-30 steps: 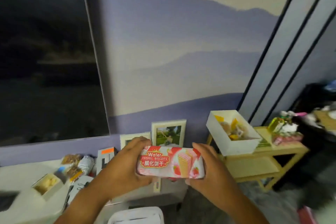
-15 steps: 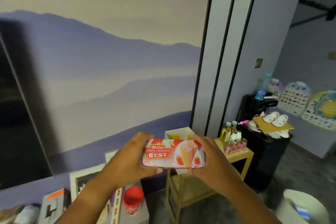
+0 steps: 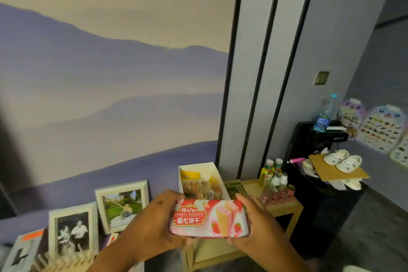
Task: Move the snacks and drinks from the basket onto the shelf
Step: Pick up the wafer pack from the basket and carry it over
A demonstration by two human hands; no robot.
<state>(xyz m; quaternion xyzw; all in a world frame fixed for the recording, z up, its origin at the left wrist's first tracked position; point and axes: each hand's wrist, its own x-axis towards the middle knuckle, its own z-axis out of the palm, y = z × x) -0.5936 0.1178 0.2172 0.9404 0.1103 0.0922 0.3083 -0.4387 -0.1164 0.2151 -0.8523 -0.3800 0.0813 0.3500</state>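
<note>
Wafer packet (image 3: 209,218): pink strawberry wafer biscuit pack, held level in the air in front of the shelf, printed face toward the camera.
Left hand (image 3: 152,225): grips the packet's left end, fingers wrapped round it and clamped on the wrapper.
Right hand (image 3: 256,225): grips the packet's right end, fingers closed against it.
Shelf (image 3: 284,206): light wooden unit behind and below the packet; its top's front right corner shows past the right hand.
White box (image 3: 196,170): open, with wrapped snacks inside, on the left part of the shelf top, just behind the packet.
Bottles (image 3: 270,171): small yellow drinks standing upright at the shelf top's back right.
Pink snack pack (image 3: 277,195): lies in front of the bottles, near the right edge.
Picture frames (image 3: 123,203): two, leaning on the wall left of the shelf.
</note>
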